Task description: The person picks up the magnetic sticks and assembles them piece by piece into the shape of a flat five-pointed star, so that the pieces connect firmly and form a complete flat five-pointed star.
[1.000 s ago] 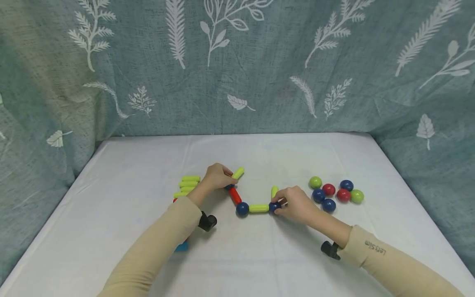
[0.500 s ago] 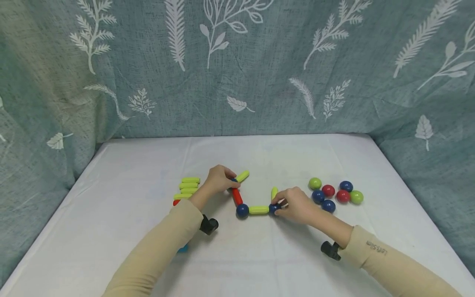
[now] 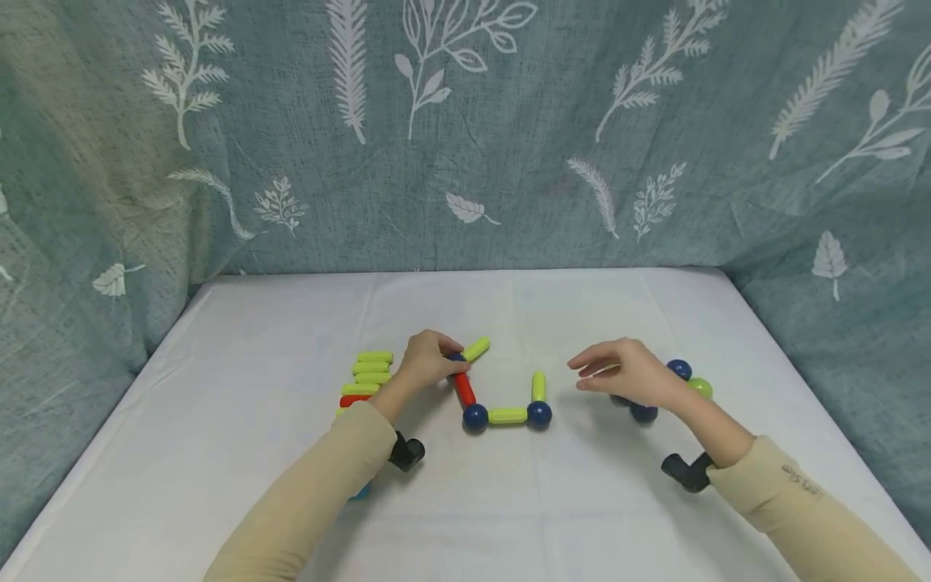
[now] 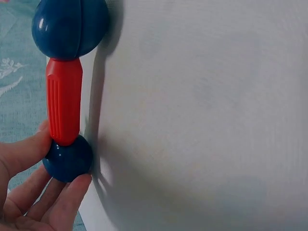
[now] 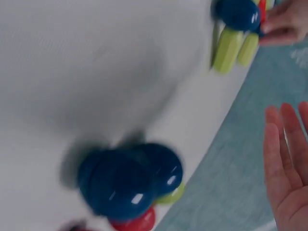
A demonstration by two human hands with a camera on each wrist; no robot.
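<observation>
"Pinching the blue ball w/ my L grip, thumb one side, fingertips the other. Red rod runs off it."

"And the R grip?"

"Nothing in it: fingers apart & nearly straight, in the air nr the loose balls, toward the R edge of the surface."

"Where's the chain exactly?"

"Abt mid-surface, well off the far edge. In order: pinched ball, red rod, middle ball, green rod, end ball, then a stub rod. Also a far rod, looks joined to the pinched ball. Spare rods lie toward the L edge."

"What could go wrong?"

"If my L grip twists, the chain prob swivels or a joint pops, as no hand steadies the end ball. If my R grip brushes the loose balls, I'd guess they roll toward the R edge; they're round & I see no stop."

"Any brand or label?"

"Only dark lettering on my R sleeve, too blurred to read. Can't make out any on the rods or balls."
</observation>
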